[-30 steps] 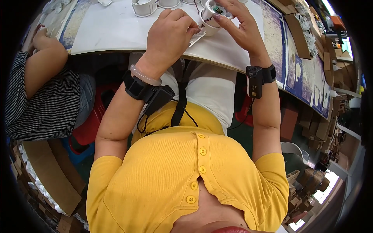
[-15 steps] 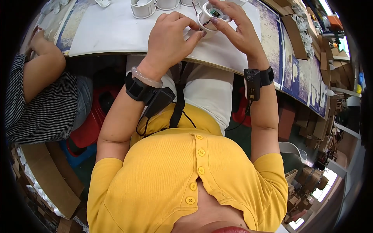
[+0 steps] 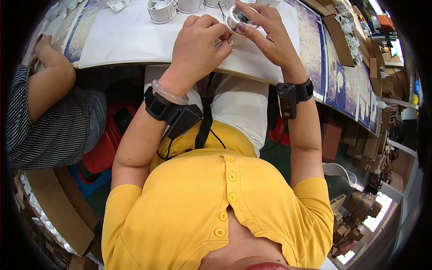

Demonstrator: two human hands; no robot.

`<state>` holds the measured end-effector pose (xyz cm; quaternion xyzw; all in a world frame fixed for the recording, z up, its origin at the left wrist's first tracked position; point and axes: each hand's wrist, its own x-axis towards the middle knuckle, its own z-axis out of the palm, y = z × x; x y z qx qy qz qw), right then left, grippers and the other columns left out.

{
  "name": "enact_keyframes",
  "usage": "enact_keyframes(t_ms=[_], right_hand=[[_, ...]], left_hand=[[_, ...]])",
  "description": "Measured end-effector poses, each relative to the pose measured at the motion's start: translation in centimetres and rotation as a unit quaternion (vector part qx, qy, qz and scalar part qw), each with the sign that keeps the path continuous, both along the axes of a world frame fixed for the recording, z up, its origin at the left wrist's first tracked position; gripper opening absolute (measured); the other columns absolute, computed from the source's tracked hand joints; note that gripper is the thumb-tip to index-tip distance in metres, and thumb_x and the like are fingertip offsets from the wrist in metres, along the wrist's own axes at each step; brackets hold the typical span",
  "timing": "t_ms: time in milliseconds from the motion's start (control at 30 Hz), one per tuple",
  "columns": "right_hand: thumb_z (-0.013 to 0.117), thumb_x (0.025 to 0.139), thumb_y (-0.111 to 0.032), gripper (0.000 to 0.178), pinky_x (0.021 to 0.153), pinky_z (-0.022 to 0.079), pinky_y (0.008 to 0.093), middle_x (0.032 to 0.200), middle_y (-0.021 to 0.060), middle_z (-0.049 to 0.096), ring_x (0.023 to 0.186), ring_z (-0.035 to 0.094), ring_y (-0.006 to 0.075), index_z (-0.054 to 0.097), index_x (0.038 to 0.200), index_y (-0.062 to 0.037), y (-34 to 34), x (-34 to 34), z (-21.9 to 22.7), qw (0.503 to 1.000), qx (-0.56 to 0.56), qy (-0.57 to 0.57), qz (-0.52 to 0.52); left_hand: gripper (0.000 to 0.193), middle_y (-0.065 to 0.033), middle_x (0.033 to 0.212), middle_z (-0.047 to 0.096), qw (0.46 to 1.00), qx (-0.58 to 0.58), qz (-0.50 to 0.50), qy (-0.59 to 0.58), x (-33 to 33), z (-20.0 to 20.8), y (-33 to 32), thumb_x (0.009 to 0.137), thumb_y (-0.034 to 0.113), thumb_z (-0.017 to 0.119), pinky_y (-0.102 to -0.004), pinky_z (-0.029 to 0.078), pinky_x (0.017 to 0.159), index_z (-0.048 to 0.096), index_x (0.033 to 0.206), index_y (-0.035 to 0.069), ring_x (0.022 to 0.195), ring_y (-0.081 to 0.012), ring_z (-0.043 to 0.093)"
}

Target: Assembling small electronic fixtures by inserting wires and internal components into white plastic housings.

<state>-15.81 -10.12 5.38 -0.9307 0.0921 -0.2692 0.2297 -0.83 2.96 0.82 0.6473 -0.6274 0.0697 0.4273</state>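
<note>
My right hand (image 3: 274,42) grips a white round plastic housing (image 3: 230,21) at the far edge of view, with thumb and fingers around its rim. Inside the housing sits a small green circuit board (image 3: 243,18), partly covered by my fingers. A thin dark red wire stands up beside the housing. Just left of it, my left hand (image 3: 194,48) is closed, thumb and forefinger pinched together low at the housing's side. Something small and pale shows at those fingertips, too small to name.
Several similar white cylindrical housings (image 3: 162,11) stand in a row on the white sheet (image 3: 121,38) over the worktable. Another person's arm (image 3: 51,74) rests at the table's left. Cardboard boxes (image 3: 338,41) with white parts line the right side.
The housing and my right hand have shifted slightly left. My left fingertips have drawn a little down and left, and a small pale thing now shows at them.
</note>
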Motion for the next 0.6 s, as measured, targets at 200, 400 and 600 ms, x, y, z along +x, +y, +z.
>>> enact_keyframes(t_ms=[200, 400, 600], right_hand=[[0.065, 0.090, -0.018, 0.049, 0.101, 0.035, 0.0404, 0.129, 0.0177, 0.052, 0.119, 0.047, 0.0335, 0.052, 0.136, -0.0063, -2.6, 1.5, -3.8, 0.976, -0.053, -0.176, 0.120], [0.068, 0.086, -0.015, 0.038, 0.103, 0.034, 0.0424, 0.131, 0.0170, 0.052, 0.121, 0.045, 0.0361, 0.062, 0.123, -0.0064, -0.2, -0.1, -0.9, 0.994, 0.093, -0.059, 0.011], [0.061, 0.094, -0.026, 0.046, 0.099, 0.038, 0.0325, 0.126, 0.0102, 0.056, 0.113, 0.051, 0.0236, 0.054, 0.136, -0.0120, -1.8, -0.9, -2.1, 0.999, 0.015, -0.037, 0.003]], left_hand=[[0.010, -0.0066, 0.089, 0.062, 1.000, 0.007, -0.023, -0.012, 0.0, 0.4, 0.0, 0.075, 0.016, 0.069, -0.0369, 0.048, 0.082, 0.069, 0.082, 0.008, 0.090, -0.0285, 0.056], [0.010, -0.0072, 0.089, 0.061, 1.000, 0.007, -0.022, 0.006, 0.0, 0.2, 0.6, 0.079, 0.016, 0.071, -0.0372, 0.047, 0.081, 0.068, 0.084, 0.008, 0.091, -0.0289, 0.055], [0.009, -0.0040, 0.083, 0.060, 0.999, 0.003, 0.009, -0.041, 0.2, 1.2, 1.1, 0.081, 0.017, 0.070, -0.0351, 0.048, 0.072, 0.067, 0.083, 0.008, 0.082, -0.0254, 0.056]])
